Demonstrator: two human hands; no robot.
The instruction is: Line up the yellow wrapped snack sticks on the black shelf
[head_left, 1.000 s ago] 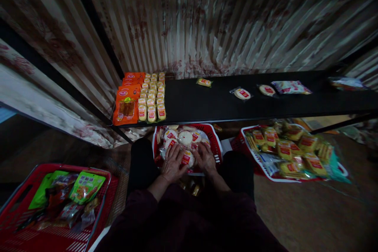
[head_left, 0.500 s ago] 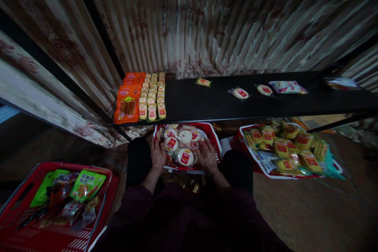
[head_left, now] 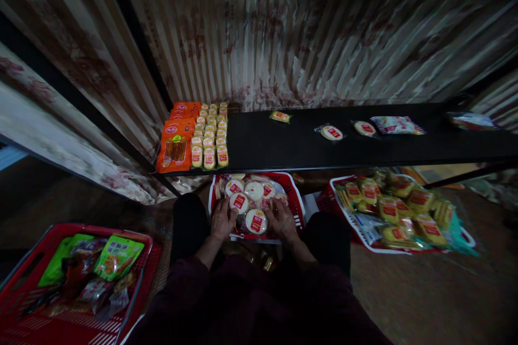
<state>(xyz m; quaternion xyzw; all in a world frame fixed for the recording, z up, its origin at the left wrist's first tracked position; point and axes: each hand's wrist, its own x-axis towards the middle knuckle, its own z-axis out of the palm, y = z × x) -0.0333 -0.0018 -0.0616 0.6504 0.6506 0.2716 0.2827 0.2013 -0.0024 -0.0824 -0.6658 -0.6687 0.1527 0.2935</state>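
Note:
Between my knees a red basket with a white rim (head_left: 301,194) holds several round white rice crackers in clear wrappers with red labels. My left hand (head_left: 222,222) lies at the basket's near left side, fingers apart, touching the edge of a wrapped round cracker (head_left: 239,203). Over the right side of the pile is my right hand (head_left: 282,221), its fingers spread on the wrappers. Another wrapped round cracker (head_left: 256,221) sits between the two hands. Neither hand lifts a packet; the fingertips are partly lost in the dim light.
A black shelf (head_left: 263,145) crosses ahead, with orange snack bags (head_left: 175,145), rows of small yellow packets (head_left: 209,137) and a few loose packets. On the right stands a basket of yellow packets (head_left: 388,207); at left, a red basket (head_left: 44,323) with green bags (head_left: 118,257).
My left hand has moved right and inward from the basket's left rim to the round cracker. My right hand has shifted slightly. The view has tilted a little.

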